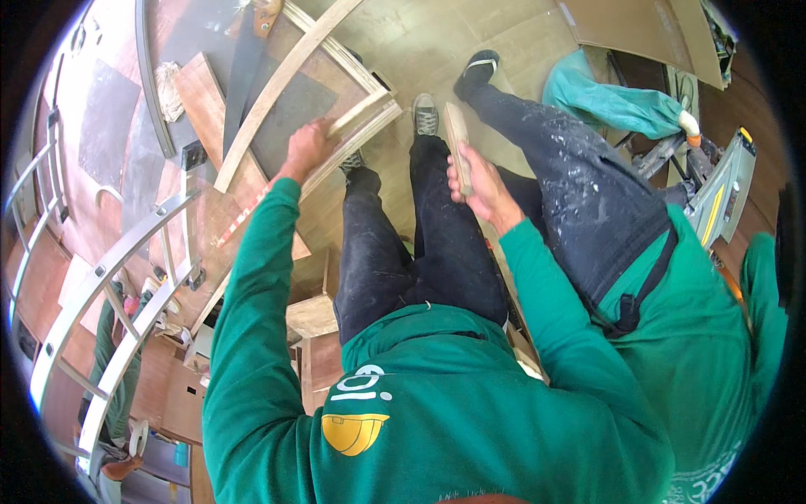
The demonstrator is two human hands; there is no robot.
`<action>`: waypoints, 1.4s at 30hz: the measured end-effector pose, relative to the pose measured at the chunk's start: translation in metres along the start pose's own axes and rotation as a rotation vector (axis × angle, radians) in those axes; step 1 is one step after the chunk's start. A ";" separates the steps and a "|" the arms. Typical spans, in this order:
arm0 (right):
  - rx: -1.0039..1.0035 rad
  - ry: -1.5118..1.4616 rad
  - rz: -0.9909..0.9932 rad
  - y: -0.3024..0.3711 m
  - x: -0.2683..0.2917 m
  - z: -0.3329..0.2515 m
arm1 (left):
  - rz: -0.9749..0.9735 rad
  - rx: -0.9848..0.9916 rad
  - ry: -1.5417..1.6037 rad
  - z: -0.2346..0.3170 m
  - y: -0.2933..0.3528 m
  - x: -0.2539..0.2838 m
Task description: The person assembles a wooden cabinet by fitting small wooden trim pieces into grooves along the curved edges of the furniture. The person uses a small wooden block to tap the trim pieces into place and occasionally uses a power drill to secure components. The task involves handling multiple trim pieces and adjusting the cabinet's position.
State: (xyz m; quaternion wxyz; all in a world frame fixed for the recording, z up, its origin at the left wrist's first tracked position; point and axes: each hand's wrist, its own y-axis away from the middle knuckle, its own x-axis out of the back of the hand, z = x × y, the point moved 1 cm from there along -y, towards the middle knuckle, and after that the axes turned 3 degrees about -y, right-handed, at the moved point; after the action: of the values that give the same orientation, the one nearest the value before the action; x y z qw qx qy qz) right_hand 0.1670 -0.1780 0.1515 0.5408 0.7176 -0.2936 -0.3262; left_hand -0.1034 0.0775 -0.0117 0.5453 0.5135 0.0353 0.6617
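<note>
My right hand (pixel 480 178) is closed round a short, flat piece of wood (pixel 456 126) with a rounded end, held upright above the floor between my shoe and another person's leg. My left hand (pixel 309 151) reaches forward to the corner of a pale wooden frame (pixel 369 80). Its fingers are wrapped on a narrow wooden strip (pixel 361 112) that lies along the frame's near side. A curved wooden strip (pixel 281 84) crosses the frame just beyond this hand. The undersides of the left fingers are hidden.
A handsaw (pixel 239 84) lies on a reddish board (pixel 201 105) at the upper left. A metal ladder (pixel 109 277) stands on the left. Close at my right is a person in dark, paint-spotted trousers (pixel 579 160). Cardboard (pixel 630 29) stands at the upper right, another ladder (pixel 726 189) below it.
</note>
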 end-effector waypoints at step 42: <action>-0.251 0.567 -0.031 -0.200 -0.032 -0.080 | 0.021 0.072 0.088 0.124 -0.060 -0.055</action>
State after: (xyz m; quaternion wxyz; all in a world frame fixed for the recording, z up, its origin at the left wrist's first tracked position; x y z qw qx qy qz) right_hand 0.2241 -0.0579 -0.0211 0.6804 0.7121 -0.0775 -0.1548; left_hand 0.0201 -0.0037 -0.0244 0.5173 0.5037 0.0777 0.6875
